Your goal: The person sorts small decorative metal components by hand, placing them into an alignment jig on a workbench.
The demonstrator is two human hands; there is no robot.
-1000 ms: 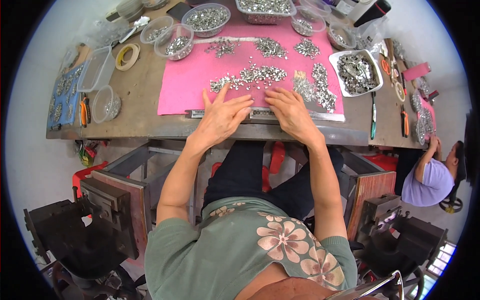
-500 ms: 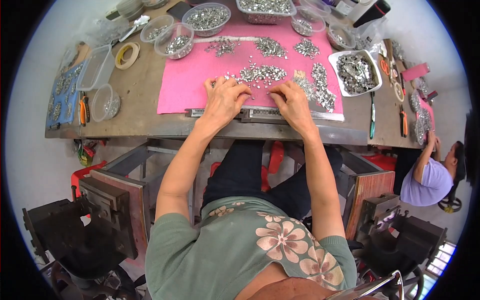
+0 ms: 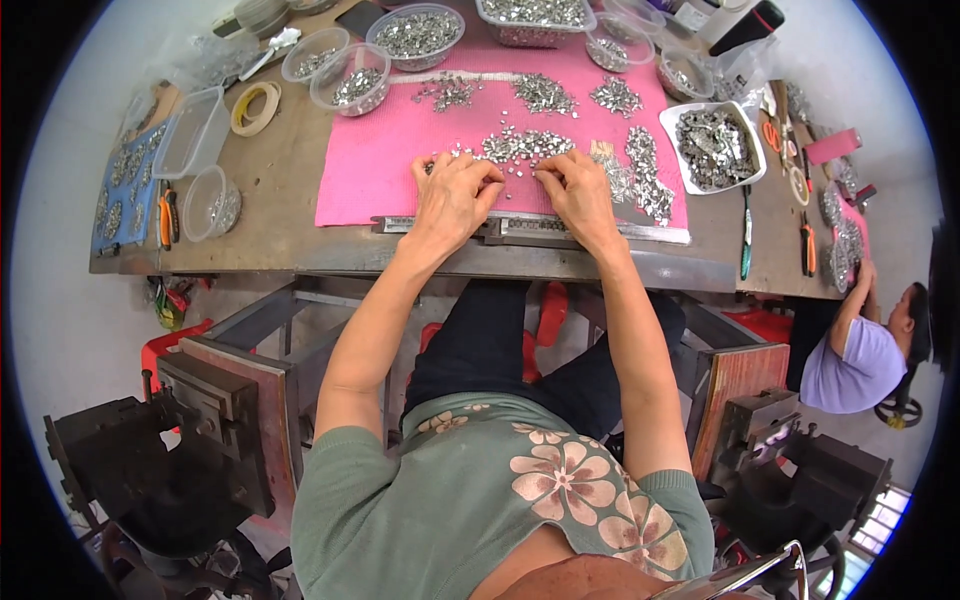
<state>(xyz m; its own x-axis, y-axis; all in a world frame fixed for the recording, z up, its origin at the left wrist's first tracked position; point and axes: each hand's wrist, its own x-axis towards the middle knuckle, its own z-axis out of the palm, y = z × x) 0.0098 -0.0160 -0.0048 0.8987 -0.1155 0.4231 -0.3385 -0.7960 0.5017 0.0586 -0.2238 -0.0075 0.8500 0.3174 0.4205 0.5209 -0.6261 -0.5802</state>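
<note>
Over the front of a pink ribbed mat (image 3: 365, 160), my left hand (image 3: 452, 196) is closed, thumb and index fingertips together. My right hand (image 3: 578, 194) is closed in a similar pinch a little to its right. Anything in either pinch is too small to make out. Just beyond my fingers lies a loose pile of small shiny metal pieces (image 3: 525, 146), with a few stray bits between the hands. A long slotted metal bar (image 3: 535, 230) runs along the mat's near edge, under my wrists. Beside my right hand is another heap of metal pieces (image 3: 648, 175).
A white tray (image 3: 750, 120) of metal parts stands on the right, near orange-handled pliers (image 3: 808, 245). Clear tubs (image 3: 350, 80) of pieces line the back. Tape (image 3: 256, 108) and an empty clear box (image 3: 190, 130) lie left. A co-worker (image 3: 855, 365) sits far right.
My right hand has shifted slightly left and back, toward the loose pile. My left hand stays almost in place, still pinched.
</note>
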